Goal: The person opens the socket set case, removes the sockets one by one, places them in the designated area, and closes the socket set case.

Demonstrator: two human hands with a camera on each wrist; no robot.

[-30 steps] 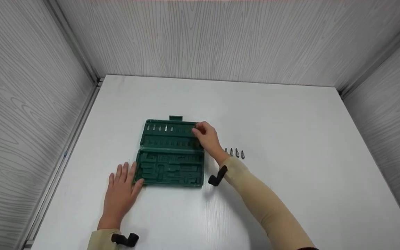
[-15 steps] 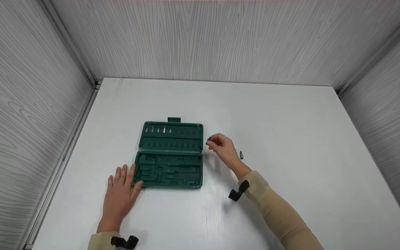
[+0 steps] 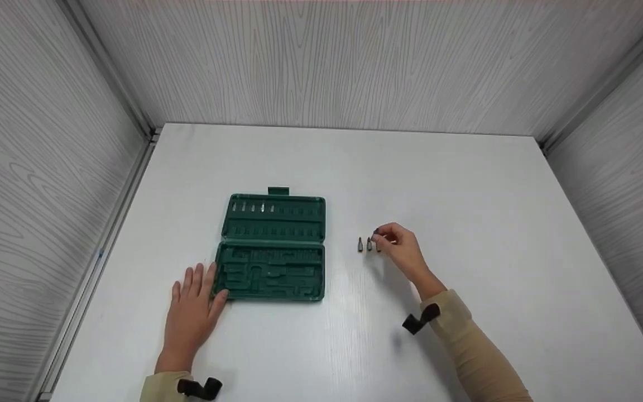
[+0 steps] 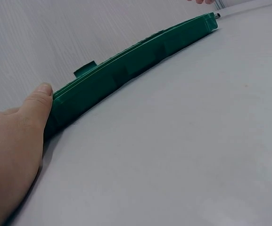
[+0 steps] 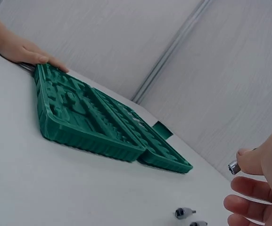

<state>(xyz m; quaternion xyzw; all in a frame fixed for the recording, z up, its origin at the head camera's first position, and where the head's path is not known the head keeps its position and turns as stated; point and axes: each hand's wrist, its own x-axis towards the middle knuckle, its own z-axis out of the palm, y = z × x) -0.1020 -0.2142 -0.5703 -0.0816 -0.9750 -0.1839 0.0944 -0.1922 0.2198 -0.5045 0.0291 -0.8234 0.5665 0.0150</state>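
A green tool case [image 3: 274,242] lies unfolded on the white table, with several small silver bits [image 3: 253,207] in the upper row of its lid half. My left hand [image 3: 190,324] rests flat at the case's lower left corner, fingers straight, the thumb touching its edge. To the right of the case, my right hand [image 3: 405,254] pinches a small metal bit socket [image 5: 234,167] between thumb and index finger, hollow end showing in the right wrist view. Below it, bit sockets [image 3: 360,244] stand in a row on the table; the hand hides part of the row.
The case's latch tab [image 3: 278,191] sticks out at its far edge. Grey wood-grain panels [image 3: 321,67] enclose the table [image 3: 466,195] at the back and both sides. Black wrist mounts [image 3: 422,319] jut out from both sleeves.
My right hand has left the lid's upper right corner and moved right with a bit socket pinched in its fingers, over the row on the table. My left hand keeps its place.
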